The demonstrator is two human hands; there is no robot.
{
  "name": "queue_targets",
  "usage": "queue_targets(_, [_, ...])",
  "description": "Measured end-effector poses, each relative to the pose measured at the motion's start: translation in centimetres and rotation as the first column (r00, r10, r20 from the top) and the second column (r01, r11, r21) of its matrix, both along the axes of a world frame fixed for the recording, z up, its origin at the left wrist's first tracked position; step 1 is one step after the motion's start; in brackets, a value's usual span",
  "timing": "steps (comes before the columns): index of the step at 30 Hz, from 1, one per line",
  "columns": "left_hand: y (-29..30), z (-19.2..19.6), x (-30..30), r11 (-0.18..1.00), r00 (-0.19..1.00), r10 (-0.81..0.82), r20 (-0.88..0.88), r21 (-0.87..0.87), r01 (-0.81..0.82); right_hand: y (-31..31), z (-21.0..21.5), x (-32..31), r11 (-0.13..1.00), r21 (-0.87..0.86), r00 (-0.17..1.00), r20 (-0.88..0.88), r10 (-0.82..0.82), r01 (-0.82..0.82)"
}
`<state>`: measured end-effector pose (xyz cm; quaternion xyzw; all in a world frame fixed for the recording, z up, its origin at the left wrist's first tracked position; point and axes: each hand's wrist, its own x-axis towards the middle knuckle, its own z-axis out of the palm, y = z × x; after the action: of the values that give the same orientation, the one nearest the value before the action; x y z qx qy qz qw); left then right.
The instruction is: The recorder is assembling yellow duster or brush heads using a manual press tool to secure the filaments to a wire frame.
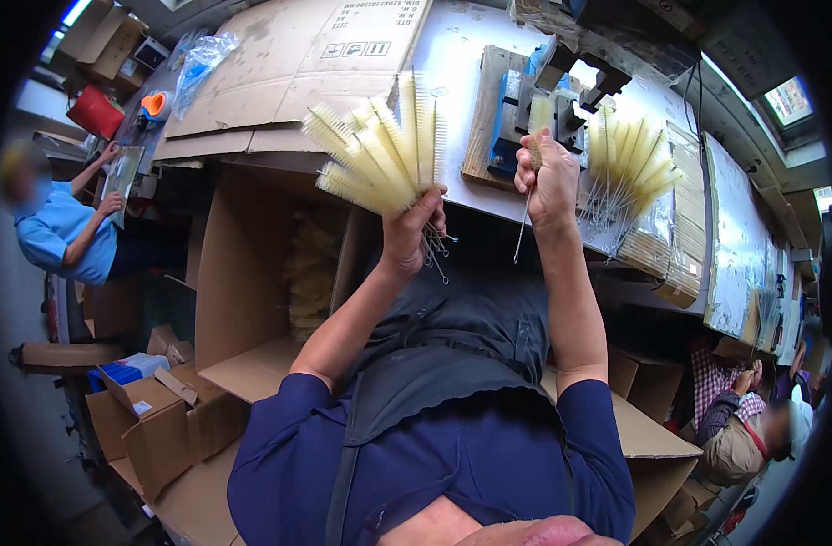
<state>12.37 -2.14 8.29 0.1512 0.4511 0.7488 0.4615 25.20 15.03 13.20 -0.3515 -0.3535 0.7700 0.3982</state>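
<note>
A fan of pale yellow bottle brushes point(380, 150) is gripped in my left hand point(411, 232), their looped wire handles hanging below the fist. My right hand point(552, 177) is closed round a single bottle brush point(541, 114), whose bristle end points up at the blue-and-black bench fixture point(512, 123). Its wire handle trails down below my fingers. Whether the bristles touch the fixture I cannot tell. Right of that hand, a loose pile of similar brushes point(630, 155) lies on the bench, wire ends toward me.
Flattened cardboard point(289, 73) covers the bench at left. Beneath it stands an open carton point(243, 264) with brushes inside; another carton point(175, 428) is at lower left. A person in light blue point(65, 223) works at far left, and a person in a white cap point(744, 428) at far right.
</note>
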Motion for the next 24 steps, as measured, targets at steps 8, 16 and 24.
queue_targets(8, [0.7,0.4,0.1,0.997,0.997,0.07,-0.01,-0.034,-0.071,2.3,1.4,-0.5,0.996,-0.081,0.998,0.042,0.049,-0.045])
queue_targets(16, [2.2,0.5,-0.8,0.991,0.991,0.13,-0.011,0.014,-0.13,3.4,2.9,-0.5,0.983,-0.135,0.992,0.01,0.126,-0.124])
queue_targets(24, [1.9,0.7,-0.6,0.99,0.989,0.144,-0.024,0.004,-0.144,3.6,1.8,-1.5,0.967,-0.163,0.978,-0.111,0.178,-0.195])
